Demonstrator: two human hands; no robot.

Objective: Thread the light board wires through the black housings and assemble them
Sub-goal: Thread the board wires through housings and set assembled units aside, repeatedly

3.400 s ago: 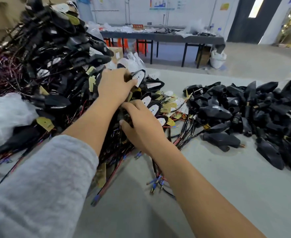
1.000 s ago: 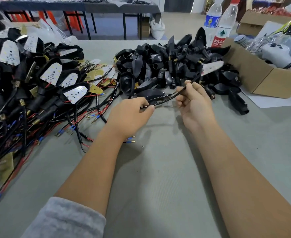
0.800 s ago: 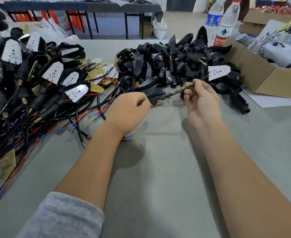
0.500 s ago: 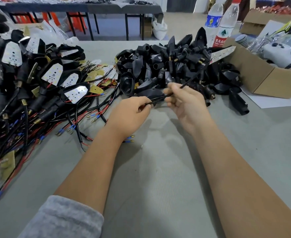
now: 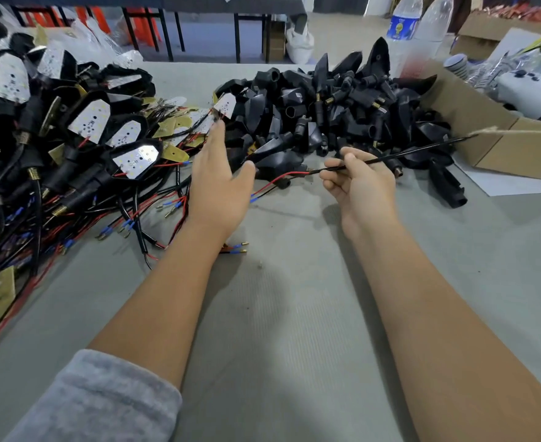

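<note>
1. From the head camera, our right hand [image 5: 363,189] pinches a black wire [image 5: 399,154] between thumb and fingers.
2. At the far end of that wire a light board [image 5: 511,131] hangs in the air, blurry, over the cardboard box [image 5: 486,148]. The red and black wire ends [image 5: 275,183] trail down toward the grey table [image 5: 278,314].
3. Our left hand [image 5: 218,183] holds nothing. Its fingers are straight and spread a little, reaching toward the pile of black housings [image 5: 326,106].
4. We think this wire is not in a housing yet. We still have to pick one, push the wire through and seat the board.
5. On the left lies a big heap of finished lights [image 5: 81,129] with boards already inside. Many bare housings wait, so lots of work is left.
</note>
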